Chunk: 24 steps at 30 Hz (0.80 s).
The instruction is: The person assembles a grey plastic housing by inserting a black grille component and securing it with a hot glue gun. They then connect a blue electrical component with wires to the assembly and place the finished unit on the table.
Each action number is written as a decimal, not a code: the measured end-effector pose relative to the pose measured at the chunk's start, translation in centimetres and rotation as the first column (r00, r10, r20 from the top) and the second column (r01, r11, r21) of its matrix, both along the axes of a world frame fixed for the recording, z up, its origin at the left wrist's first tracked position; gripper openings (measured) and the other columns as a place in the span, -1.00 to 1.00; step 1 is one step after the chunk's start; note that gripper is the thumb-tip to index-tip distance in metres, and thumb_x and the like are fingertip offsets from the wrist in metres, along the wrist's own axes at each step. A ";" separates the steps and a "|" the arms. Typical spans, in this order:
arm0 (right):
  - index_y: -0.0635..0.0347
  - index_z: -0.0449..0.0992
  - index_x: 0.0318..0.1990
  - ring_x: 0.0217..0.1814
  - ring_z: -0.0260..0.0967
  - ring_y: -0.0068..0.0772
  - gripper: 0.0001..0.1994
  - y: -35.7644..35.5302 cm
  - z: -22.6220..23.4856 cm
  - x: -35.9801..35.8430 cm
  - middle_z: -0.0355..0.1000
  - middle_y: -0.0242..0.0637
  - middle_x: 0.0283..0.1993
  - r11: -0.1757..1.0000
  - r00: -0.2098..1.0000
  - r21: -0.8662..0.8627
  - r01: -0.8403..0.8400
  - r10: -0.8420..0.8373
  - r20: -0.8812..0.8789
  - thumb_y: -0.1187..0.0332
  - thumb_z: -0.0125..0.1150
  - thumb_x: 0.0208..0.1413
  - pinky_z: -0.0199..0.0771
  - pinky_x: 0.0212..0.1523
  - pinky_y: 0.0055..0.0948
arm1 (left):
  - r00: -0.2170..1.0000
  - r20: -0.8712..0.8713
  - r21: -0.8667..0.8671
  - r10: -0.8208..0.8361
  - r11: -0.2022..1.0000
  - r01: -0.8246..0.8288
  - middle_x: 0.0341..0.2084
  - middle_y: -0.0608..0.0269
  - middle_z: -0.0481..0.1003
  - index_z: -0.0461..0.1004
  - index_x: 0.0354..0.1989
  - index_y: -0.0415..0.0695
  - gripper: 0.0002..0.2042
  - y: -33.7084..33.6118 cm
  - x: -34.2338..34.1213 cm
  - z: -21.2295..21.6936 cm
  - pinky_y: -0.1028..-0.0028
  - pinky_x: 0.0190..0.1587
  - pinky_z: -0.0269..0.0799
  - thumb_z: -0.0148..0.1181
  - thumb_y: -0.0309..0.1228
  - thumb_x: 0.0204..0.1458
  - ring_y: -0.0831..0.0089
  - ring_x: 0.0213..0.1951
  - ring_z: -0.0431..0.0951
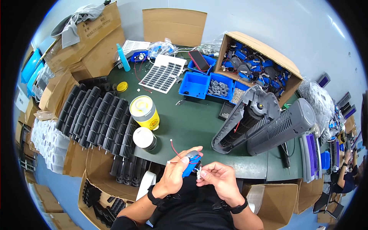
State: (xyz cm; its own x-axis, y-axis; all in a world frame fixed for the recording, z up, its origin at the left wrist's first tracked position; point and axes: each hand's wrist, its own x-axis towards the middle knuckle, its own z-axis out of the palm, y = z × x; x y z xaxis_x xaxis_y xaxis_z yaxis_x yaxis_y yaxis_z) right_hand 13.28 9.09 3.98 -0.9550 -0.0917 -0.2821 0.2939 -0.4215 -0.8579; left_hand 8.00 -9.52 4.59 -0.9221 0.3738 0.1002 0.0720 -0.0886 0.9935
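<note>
My left hand is closed around a small blue and grey motor, holding it just past the table's near edge. Red wires with a white plug at the end stick out beside its fingers. Between thumb and fingertips, my right hand pinches a small whitish piece close against the motor's right side; its exact kind is too small to make out. To the right stand an opened dark grey tower fan housing, with a black roller inside, and a slatted grey cover beside it.
A yellow tub and a white-lidded jar stand left of my hands. Many black fan rollers are stacked further left. Blue bins with small parts, a phone and a carton of blue motors sit at the back.
</note>
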 end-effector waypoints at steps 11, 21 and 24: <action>0.36 0.53 -0.22 -0.32 0.63 -0.35 -0.90 -1.5 -0.9 -0.5 0.60 -0.13 -0.26 0.973 0.973 0.034 0.229 -0.230 0.002 0.52 0.34 0.30 0.82 -0.31 -0.24 | 0.994 0.057 -0.009 -0.091 0.996 0.092 0.20 -0.03 0.56 0.19 0.53 -0.31 -0.41 0.8 0.5 -0.4 0.34 0.33 0.42 -0.21 -0.14 0.50 0.33 0.16 0.58; 0.33 0.55 -0.19 -0.35 0.63 -0.34 -0.89 -0.1 -1.6 -1.1 0.61 -0.14 -0.27 0.966 0.974 -0.188 0.180 -0.148 0.173 0.46 0.31 0.35 0.80 -0.32 -0.27 | 0.994 0.111 0.034 -0.019 0.999 0.016 0.14 -0.03 0.60 0.28 0.46 -0.37 -0.38 1.5 0.4 -1.6 0.32 0.23 0.52 -0.30 -0.07 0.52 0.30 0.08 0.65; 0.32 0.56 -0.16 -0.34 0.63 -0.36 -0.88 0.0 -2.5 -0.8 0.62 -0.14 -0.27 0.976 0.988 -0.189 0.106 -0.082 0.133 0.43 0.32 0.35 0.79 -0.32 -0.31 | 0.991 0.136 0.079 0.013 0.997 -0.024 0.11 -0.03 0.62 0.30 0.44 -0.37 -0.39 1.4 0.9 -1.9 0.33 0.21 0.53 -0.30 -0.08 0.51 0.30 0.05 0.66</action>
